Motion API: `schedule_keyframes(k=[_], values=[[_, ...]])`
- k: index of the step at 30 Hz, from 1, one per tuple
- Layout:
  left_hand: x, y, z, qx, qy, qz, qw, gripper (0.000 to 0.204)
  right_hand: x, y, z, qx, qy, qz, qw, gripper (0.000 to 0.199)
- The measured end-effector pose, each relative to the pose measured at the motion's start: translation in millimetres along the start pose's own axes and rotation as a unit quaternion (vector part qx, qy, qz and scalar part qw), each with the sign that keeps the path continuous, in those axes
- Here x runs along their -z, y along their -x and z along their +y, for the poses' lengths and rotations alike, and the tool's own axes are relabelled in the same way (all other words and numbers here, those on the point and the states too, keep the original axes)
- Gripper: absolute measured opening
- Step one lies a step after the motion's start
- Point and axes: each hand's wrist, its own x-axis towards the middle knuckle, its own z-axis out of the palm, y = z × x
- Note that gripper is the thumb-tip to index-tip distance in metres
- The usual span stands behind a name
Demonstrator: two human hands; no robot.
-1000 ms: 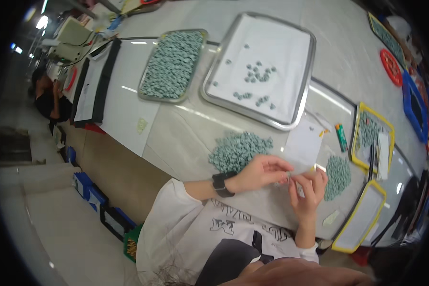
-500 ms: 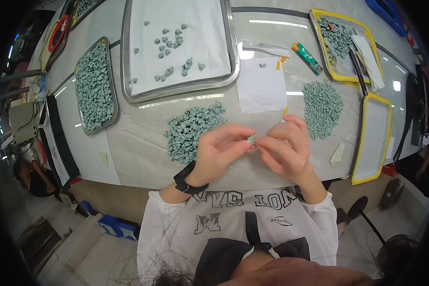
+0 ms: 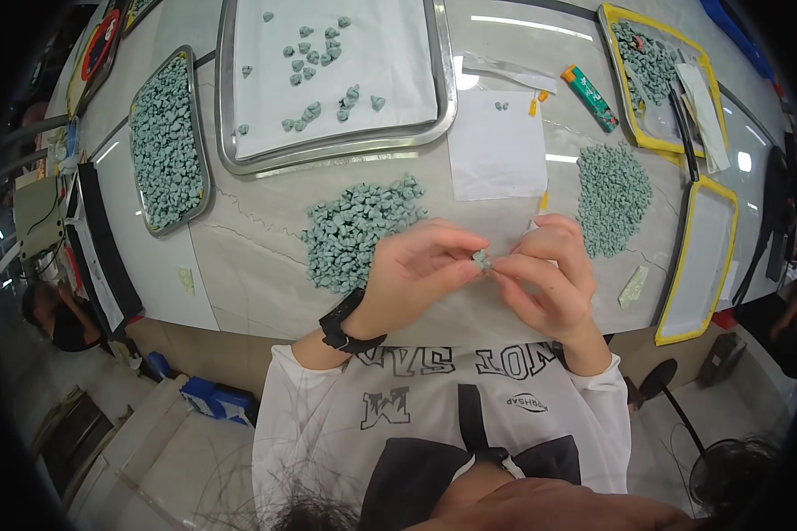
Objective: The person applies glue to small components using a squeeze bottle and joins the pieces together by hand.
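A small grey-green piece point(image 3: 481, 257) is pinched between the thumb and forefinger of my left hand point(image 3: 419, 271). Closed as well, my right hand point(image 3: 551, 276) meets that piece from the right with thumb and forefinger; whatever else its tips may hold is too small to make out. Beside my left hand lies a heap of larger grey-green pieces point(image 3: 350, 232). Finer grey-green pieces point(image 3: 613, 199) are spread out past my right hand. A white paper sheet point(image 3: 498, 155) lies beyond both hands, with a couple of tiny pieces on it.
A metal tray point(image 3: 336, 150) lined with white holds scattered pieces. At the left stands a narrower tray point(image 3: 206, 168) full of them. To the right are a yellow-rimmed tray point(image 3: 607, 53) with pieces and tools, another yellow-rimmed tray point(image 3: 732, 221), and a green-orange tube point(image 3: 591, 97).
The view has shifted slightly, so the table's things sit a little differently in the picture. Both hands stay together at the small piece, which appears slightly turned.
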Motion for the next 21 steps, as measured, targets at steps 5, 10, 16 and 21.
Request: schedule_keyframes(k=[5, 10, 16, 21], values=[[-2.2, -1.3, -5.5, -0.008, 0.015, 0.005, 1.000, 0.026, 0.1, 0.4, 3.5, -0.024, -0.022, -0.034, 0.999, 0.030], [-2.3, -1.6, -6.3, -0.032, -0.030, 0.006, 0.999, 0.025, -0.7, 1.7, 3.2, -0.022, -0.009, -0.033, 0.999, 0.030], [-3.1, 1.3, -6.2, -0.020, -0.047, 0.020, 0.999, 0.023, -1.2, 3.2, 2.6, -0.019, -0.012, -0.036, 0.999, 0.031], [-7.6, 0.6, -5.7, -0.016, -0.005, 0.039, 0.999, 0.023, -3.5, 6.6, 0.7, -0.025, -0.010, -0.034, 0.999, 0.030]])
